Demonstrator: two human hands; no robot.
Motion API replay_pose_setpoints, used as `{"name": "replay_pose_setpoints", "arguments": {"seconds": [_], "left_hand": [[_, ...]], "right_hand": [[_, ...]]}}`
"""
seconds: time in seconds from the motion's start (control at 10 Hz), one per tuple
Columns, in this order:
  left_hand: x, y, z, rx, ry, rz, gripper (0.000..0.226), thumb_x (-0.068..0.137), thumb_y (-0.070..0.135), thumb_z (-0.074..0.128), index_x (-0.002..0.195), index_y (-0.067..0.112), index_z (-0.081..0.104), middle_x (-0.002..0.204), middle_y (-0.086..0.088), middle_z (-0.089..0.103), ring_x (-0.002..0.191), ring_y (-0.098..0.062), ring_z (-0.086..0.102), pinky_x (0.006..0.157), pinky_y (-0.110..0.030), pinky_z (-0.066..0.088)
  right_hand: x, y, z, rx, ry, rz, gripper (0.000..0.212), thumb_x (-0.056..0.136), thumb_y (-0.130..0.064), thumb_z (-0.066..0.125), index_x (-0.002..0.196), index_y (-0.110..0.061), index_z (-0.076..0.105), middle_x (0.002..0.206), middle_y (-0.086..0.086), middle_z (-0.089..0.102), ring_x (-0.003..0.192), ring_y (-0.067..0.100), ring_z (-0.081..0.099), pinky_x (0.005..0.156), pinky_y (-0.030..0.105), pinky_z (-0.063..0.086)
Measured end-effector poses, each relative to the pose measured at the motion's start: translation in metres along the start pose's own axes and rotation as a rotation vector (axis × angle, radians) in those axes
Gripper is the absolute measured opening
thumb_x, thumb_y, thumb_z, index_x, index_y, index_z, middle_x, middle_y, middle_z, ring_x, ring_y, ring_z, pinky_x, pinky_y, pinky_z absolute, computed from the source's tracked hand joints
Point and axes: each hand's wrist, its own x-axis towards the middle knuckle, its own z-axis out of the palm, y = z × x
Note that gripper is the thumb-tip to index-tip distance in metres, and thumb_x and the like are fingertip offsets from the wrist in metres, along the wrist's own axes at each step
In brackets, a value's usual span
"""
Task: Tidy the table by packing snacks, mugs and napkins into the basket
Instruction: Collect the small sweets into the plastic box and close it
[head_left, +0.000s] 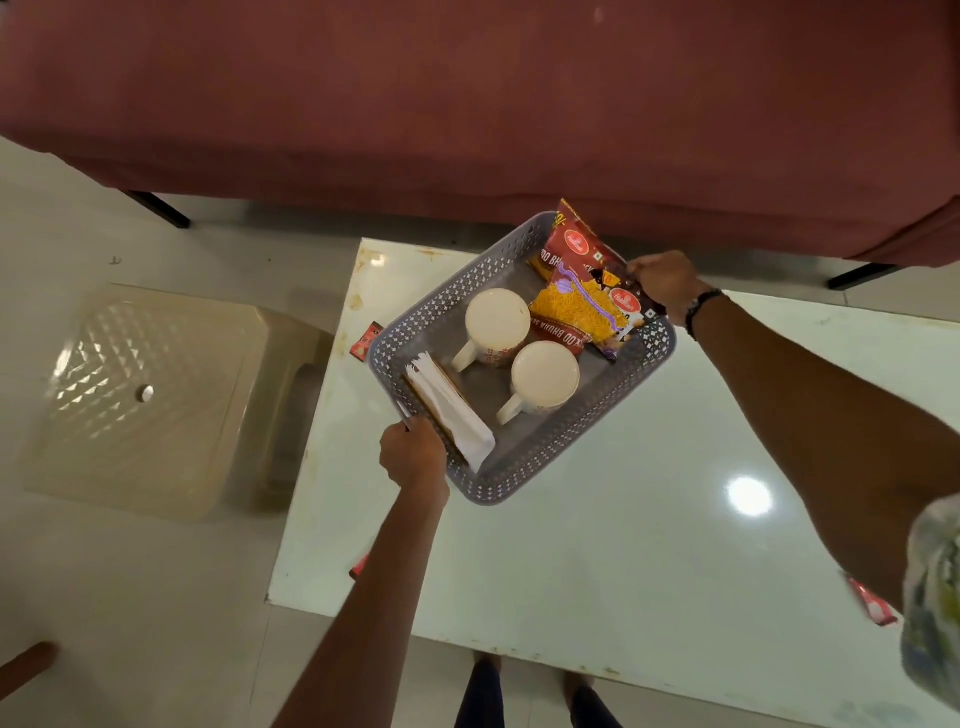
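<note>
The grey basket (519, 483) sits on the far left part of the white bench (623, 519), holding two mugs (496, 325), napkins (452, 410) and snack packets (576, 306). The left hand (413, 457) has its grip clamped on the near-left rim, the right hand (667, 283) on the far-right rim. Loaded with breakable mugs, the perforated plastic probably flexes; opposite rims suit a level lift.

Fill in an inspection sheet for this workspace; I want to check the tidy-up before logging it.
Surface: glossy white table, stained along its left edge.
Job's things: grey basket holds two white mugs, napkins and snack packets.
Clutter: small red sachets on the table's edges.
Grippers: left hand and right hand grip opposite basket rims.
Cables: nothing seen.
Surroundings: beige plastic stool, maroon sofa, tiled floor.
</note>
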Motion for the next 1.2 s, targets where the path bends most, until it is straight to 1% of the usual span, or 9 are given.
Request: {"name": "replay_pose_setpoints", "arguments": {"seconds": [0.1, 0.2, 0.3, 0.4, 0.5, 0.6, 0.8, 1.0, 1.2], "left_hand": [[-0.022, 0.013, -0.013, 0.072, -0.014, 0.060, 0.032, 0.092, 0.021, 0.048, 0.102, -0.005, 0.064, 0.104, -0.019, 0.068, 0.096, -0.033, 0.064, 0.071, -0.032, 0.044], [-0.034, 0.022, -0.019, 0.070, -0.054, 0.109, 0.029, 0.089, 0.020, 0.050, 0.097, -0.004, 0.066, 0.101, -0.018, 0.070, 0.093, -0.032, 0.065, 0.072, -0.031, 0.046], [-0.064, 0.041, -0.031, 0.047, -0.075, 0.148, 0.028, 0.086, 0.018, 0.052, 0.096, -0.004, 0.066, 0.100, -0.019, 0.070, 0.094, -0.035, 0.064, 0.085, -0.041, 0.053], [-0.097, 0.053, -0.039, 0.034, -0.099, 0.215, 0.028, 0.082, 0.016, 0.050, 0.091, -0.005, 0.066, 0.100, -0.021, 0.069, 0.098, -0.037, 0.063, 0.092, -0.050, 0.051], [-0.131, 0.057, -0.042, 0.045, -0.142, 0.287, 0.024, 0.081, 0.016, 0.050, 0.082, -0.003, 0.064, 0.098, -0.023, 0.068, 0.097, -0.038, 0.063, 0.092, -0.052, 0.051], [-0.161, 0.055, -0.041, 0.118, -0.162, 0.361, 0.027, 0.080, 0.015, 0.050, 0.083, -0.008, 0.064, 0.094, -0.026, 0.068, 0.093, -0.040, 0.063, 0.088, -0.051, 0.052], [-0.195, 0.030, -0.030, 0.235, -0.260, 0.431, 0.018, 0.079, 0.013, 0.049, 0.074, 0.001, 0.060, 0.084, -0.023, 0.065, 0.077, -0.030, 0.058, 0.083, -0.052, 0.052], [-0.189, 0.001, -0.006, 0.313, -0.393, 0.371, 0.012, 0.078, 0.009, 0.053, 0.067, 0.008, 0.059, 0.077, -0.013, 0.061, 0.077, -0.025, 0.056, 0.074, -0.041, 0.048], [-0.160, -0.019, 0.022, 0.354, -0.399, 0.312, 0.019, 0.082, 0.008, 0.054, 0.064, 0.011, 0.059, 0.068, -0.005, 0.060, 0.073, -0.023, 0.056, 0.071, -0.033, 0.042]], "right_hand": [[-0.018, 0.013, -0.014, 0.088, 0.046, 0.004, 0.024, 0.090, -0.008, 0.048, 0.079, -0.022, 0.064, 0.056, -0.014, 0.058, 0.042, -0.007, 0.053, 0.052, 0.011, 0.042], [-0.049, 0.023, -0.041, 0.129, 0.112, -0.044, 0.029, 0.092, -0.003, 0.045, 0.082, -0.010, 0.071, 0.045, -0.018, 0.061, 0.040, -0.011, 0.053, 0.054, 0.016, 0.044], [-0.090, 0.030, -0.074, 0.150, 0.161, -0.044, 0.028, 0.090, -0.001, 0.047, 0.076, -0.006, 0.070, 0.043, -0.018, 0.060, 0.044, -0.007, 0.055, 0.049, 0.012, 0.042], [-0.135, 0.038, -0.106, 0.127, 0.211, -0.049, 0.027, 0.087, -0.003, 0.047, 0.085, -0.004, 0.073, 0.070, 0.004, 0.067, 0.071, 0.016, 0.061, 0.066, 0.031, 0.046], [-0.176, 0.053, -0.135, 0.147, 0.244, -0.039, 0.027, 0.086, -0.003, 0.047, 0.091, -0.003, 0.073, 0.085, 0.011, 0.068, 0.079, 0.021, 0.061, 0.071, 0.035, 0.048], [-0.213, 0.075, -0.159, 0.145, 0.249, -0.030, 0.025, 0.089, -0.006, 0.048, 0.094, -0.003, 0.073, 0.085, 0.008, 0.066, 0.079, 0.022, 0.059, 0.071, 0.032, 0.046], [-0.261, 0.143, -0.185, 0.155, 0.193, 0.035, 0.022, 0.091, -0.011, 0.052, 0.089, 0.000, 0.071, 0.091, 0.018, 0.072, 0.090, 0.038, 0.066, 0.089, 0.055, 0.051], [-0.271, 0.206, -0.169, 0.243, 0.164, 0.154, 0.029, 0.090, -0.008, 0.053, 0.069, -0.020, 0.068, 0.082, 0.012, 0.071, 0.088, 0.036, 0.067, 0.088, 0.055, 0.052], [-0.255, 0.251, -0.132, 0.308, 0.150, 0.234, 0.029, 0.089, -0.009, 0.053, 0.070, -0.021, 0.071, 0.081, 0.010, 0.072, 0.083, 0.033, 0.068, 0.084, 0.051, 0.054]]}}
